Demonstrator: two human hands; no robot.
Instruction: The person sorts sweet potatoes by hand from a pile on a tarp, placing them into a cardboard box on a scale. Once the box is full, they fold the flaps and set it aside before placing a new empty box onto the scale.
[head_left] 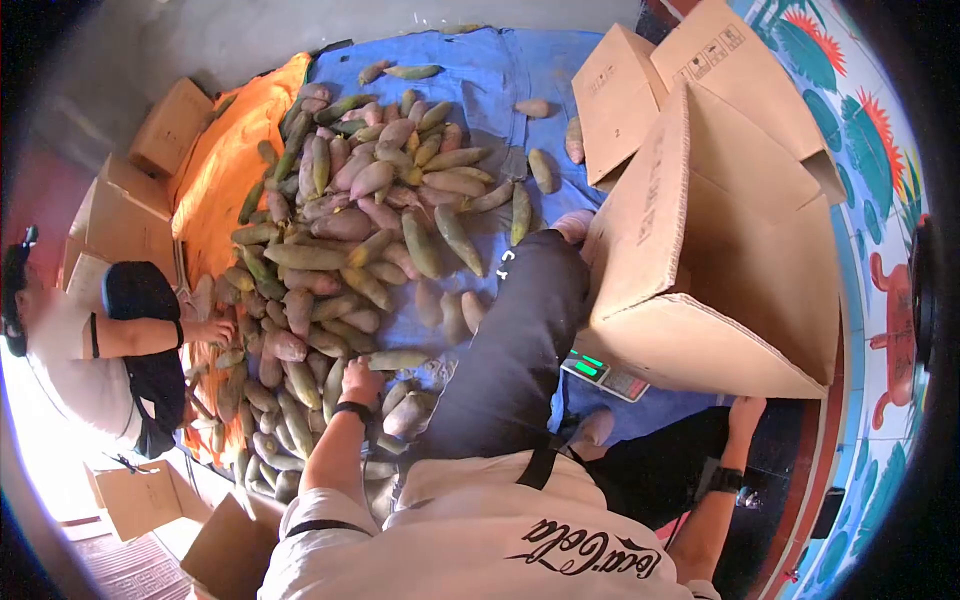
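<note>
My left hand (pixel 360 382) reaches into the lower part of a big heap of long green and pinkish vegetables (pixel 345 185) that look like sweet potatoes. Its fingers are curled at the near end of a long greenish vegetable (pixel 398 360). At the right, my right hand (pixel 747 408) is by the lower edge of a large open cardboard box (pixel 645 215), its fingers mostly hidden. Under that box's near edge, a scale (pixel 605 375) shows lit green displays.
The heap spreads over a blue tarp (pixel 460 60) and an orange sheet (pixel 225 165). A co-worker at the left has a hand (pixel 212 332) at the heap's edge. More cardboard boxes (pixel 170 125) stand along the left, with another open box (pixel 235 545) at the lower left.
</note>
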